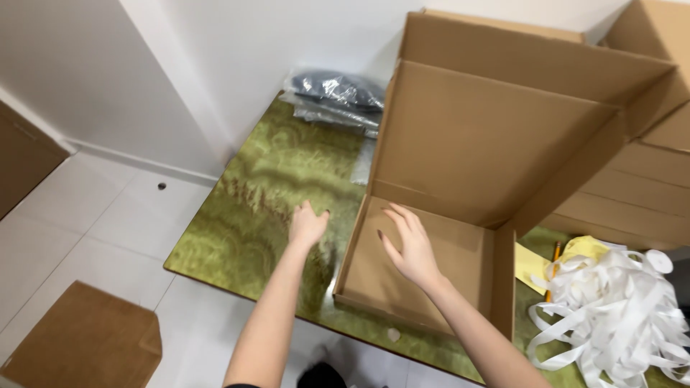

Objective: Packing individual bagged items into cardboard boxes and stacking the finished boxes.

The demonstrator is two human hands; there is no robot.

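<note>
- Brown corrugated cardboard box (pixel 431 251): lies open on the green patterned table (pixel 266 194), lid flap raised upright behind it. The tray part looks empty; nothing visible inside.
- Left hand (pixel 307 226): outside the box, just beside its left wall, over the table surface. Fingers appear loosely curled, slightly blurred; holding nothing, as far as can be seen.
- Right hand (pixel 408 248): over the box tray, near the inner left wall. Fingers extended and spread, released, grasping nothing.
- Stage, as a judgement: box is erected and open; side walls stand. No contents loaded, lid not closed. Filling and closing appear to remain.
- Plastic-wrapped dark packages (pixel 334 97): stacked at the far table edge, against the white wall, well apart from both hands.
- White ribbon tangle (pixel 611 309): on the table right of the box, beside yellow paper (pixel 532 266) and a pencil (pixel 552 269).
- Further cardboard boxes (pixel 647 187): stacked right of the open lid.
- Flat cardboard piece (pixel 86 338): on the tiled floor, lower left.
</note>
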